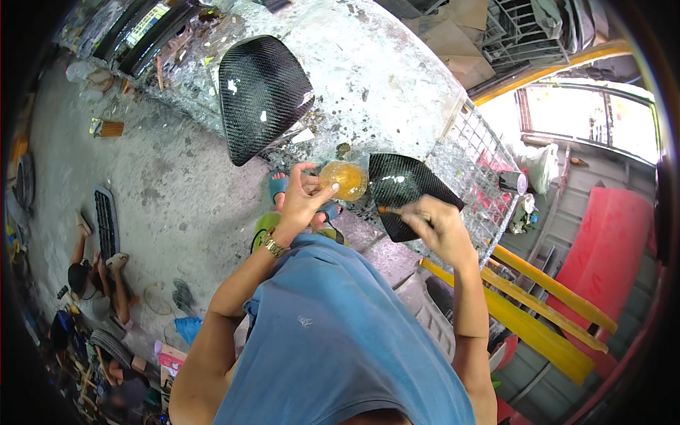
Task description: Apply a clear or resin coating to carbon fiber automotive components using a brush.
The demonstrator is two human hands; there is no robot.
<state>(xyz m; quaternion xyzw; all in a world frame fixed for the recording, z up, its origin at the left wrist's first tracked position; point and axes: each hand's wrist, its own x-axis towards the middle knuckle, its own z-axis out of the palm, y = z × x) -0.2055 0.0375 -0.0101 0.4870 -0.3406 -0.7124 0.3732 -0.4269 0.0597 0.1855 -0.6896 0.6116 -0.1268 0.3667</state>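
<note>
A paint-spattered workbench (382,71) carries two carbon-fibre covers: the large cover (261,95) lies left of the small cover (405,190).

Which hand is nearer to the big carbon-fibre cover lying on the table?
Left. The left hand, holding a small amber cup, is just below the large carbon-fibre cover; the right hand is farther right, by the smaller cover.

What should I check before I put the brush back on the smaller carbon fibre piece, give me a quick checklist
1. Left hand has the cup of amber liquid: ok, fingers around it.
2. Cup level: cannot tell.
3. Right hand grips the brush handle: ok.
4. Bristles loaded: cannot tell, tip hidden.
5. Smaller carbon fibre piece within reach: ok, right beside the brush hand.
6. Larger carbon fibre piece out of the way: ok, lying apart on the spattered table.
</note>
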